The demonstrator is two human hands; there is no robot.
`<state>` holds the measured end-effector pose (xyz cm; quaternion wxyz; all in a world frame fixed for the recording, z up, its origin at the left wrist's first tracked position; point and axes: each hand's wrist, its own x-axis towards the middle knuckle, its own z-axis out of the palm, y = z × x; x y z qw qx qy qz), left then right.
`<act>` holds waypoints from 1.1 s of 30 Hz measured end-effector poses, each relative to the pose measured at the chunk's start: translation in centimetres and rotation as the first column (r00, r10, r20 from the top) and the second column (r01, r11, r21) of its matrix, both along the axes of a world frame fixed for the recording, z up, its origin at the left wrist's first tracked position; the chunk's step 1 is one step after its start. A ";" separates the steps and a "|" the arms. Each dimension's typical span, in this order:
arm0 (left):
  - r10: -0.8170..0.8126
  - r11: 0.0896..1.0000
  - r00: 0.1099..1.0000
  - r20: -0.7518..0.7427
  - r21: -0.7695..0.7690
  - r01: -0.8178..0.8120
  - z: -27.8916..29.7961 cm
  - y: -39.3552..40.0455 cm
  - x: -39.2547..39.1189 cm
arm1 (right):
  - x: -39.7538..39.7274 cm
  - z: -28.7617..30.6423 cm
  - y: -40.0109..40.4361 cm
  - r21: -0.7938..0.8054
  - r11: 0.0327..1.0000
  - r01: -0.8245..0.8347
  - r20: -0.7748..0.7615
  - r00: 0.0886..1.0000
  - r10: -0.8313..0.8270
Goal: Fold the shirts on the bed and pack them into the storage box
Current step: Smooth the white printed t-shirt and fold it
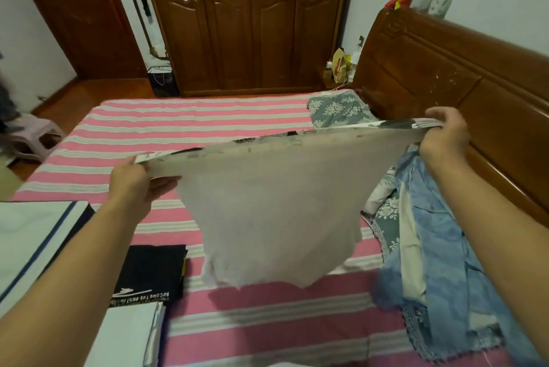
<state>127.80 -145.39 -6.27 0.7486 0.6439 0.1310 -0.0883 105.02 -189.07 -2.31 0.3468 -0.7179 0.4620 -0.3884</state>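
Shirt (267, 203) hangs stretched between both gripping hands above the pink-striped bed (184, 126), facing a wardrobe (246, 19).

A shirt (267, 203) is hanging above the middle of the bed (184, 126), stretched between the left hand (133, 185) and the right hand (445, 137). Folded clothes (151, 271) are lying on the near left of the bed. A heap of garments (430, 247) is lying on the right, beside the headboard (445, 75). A wardrobe (243, 19) is standing beyond the far edge, and a stool (32, 140) is sitting on the floor at far left.
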 end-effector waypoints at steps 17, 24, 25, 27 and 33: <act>-0.315 0.619 0.725 -0.613 0.447 0.646 -30.0 12.7 -19.8 | -23.3 -32.2 10.5 0.851 0.408 0.331 -0.311 0.943 -0.117; -0.248 0.750 0.635 -0.732 0.269 0.603 -29.4 14.9 -25.0 | -30.4 -33.1 14.3 0.858 0.215 0.466 -0.424 0.880 -0.214; -0.211 0.825 0.617 -0.758 0.200 0.528 -29.2 14.9 -25.5 | -31.1 -33.4 14.7 0.855 0.169 0.491 -0.457 0.866 -0.204; -0.115 0.903 0.603 -0.790 0.169 0.394 -29.1 14.4 -25.7 | -31.8 -34.7 14.8 0.836 0.128 0.534 -0.523 0.845 -0.110; 0.027 0.872 0.652 -0.758 0.336 0.355 -28.7 9.5 -17.6 | -20.8 -31.5 10.6 0.886 0.065 0.459 -0.462 0.885 0.052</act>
